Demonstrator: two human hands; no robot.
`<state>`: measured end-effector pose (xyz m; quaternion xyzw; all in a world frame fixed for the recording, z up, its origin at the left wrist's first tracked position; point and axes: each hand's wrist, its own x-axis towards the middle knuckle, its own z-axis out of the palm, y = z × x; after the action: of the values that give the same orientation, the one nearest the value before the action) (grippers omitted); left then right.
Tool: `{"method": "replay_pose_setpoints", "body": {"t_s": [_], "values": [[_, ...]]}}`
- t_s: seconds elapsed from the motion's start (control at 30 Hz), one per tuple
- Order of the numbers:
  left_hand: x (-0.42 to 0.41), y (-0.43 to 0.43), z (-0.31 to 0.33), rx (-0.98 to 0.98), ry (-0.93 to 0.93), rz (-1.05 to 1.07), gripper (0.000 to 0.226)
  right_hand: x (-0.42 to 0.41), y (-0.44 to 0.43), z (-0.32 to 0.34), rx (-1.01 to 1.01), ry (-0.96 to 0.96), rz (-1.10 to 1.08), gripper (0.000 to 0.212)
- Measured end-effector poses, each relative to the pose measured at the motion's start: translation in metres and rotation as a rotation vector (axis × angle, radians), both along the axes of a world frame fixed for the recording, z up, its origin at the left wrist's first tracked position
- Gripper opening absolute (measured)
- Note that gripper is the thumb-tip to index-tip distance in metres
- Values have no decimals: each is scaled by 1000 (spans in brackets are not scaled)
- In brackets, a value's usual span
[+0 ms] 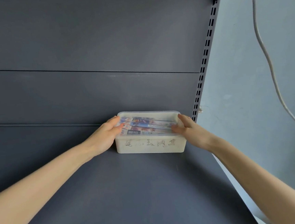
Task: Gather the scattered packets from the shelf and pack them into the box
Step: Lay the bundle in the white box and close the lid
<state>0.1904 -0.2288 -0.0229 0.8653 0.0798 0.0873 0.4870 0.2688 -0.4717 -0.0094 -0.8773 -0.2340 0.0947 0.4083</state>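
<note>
Grey shelf (pixel 132 193) fills most of my remote feed and runs back to a panel of the same colour. To the right is a pale wall (pixel 248 94) with a hanging cable (pixel 271 65). A white translucent box (pixel 151 145) sits at the back of the shelf, near the slotted upright (pixel 207 49). The left hand (pixel 107 135) grips the box's left end, fingers curled over the rim — the right hand (pixel 189 127) pinches the right wall, thumb inside, fingers nearly straight outside. Packets (pixel 148 125) stand on edge inside the box, side by side; I cannot read their blurred print.
</note>
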Motion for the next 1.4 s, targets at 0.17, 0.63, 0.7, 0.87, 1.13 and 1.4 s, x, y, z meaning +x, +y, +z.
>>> {"method": "replay_pose_setpoints", "body": {"t_s": [0.17, 0.63, 0.7, 0.87, 1.13, 1.4], "values": [[13, 5, 23, 163, -43, 59, 36, 12, 0, 12, -27, -70, -54, 59], [34, -14, 18, 716, 225, -177, 72, 21, 8, 3, -254, -68, 34, 71], [35, -13, 15, 718, 223, -166, 70, 22, 8, -1, -252, -80, 21, 72], [38, -10, 13, 741, 222, -185, 81, 26, 7, -4, -235, -78, 24, 71], [53, -6, 17, 678, 168, -149, 60, 45, 19, -5, -294, -134, -7, 69], [57, 0, 14, 324, 10, -96, 51, 48, 24, -9, -393, -342, -89, 48]]}}
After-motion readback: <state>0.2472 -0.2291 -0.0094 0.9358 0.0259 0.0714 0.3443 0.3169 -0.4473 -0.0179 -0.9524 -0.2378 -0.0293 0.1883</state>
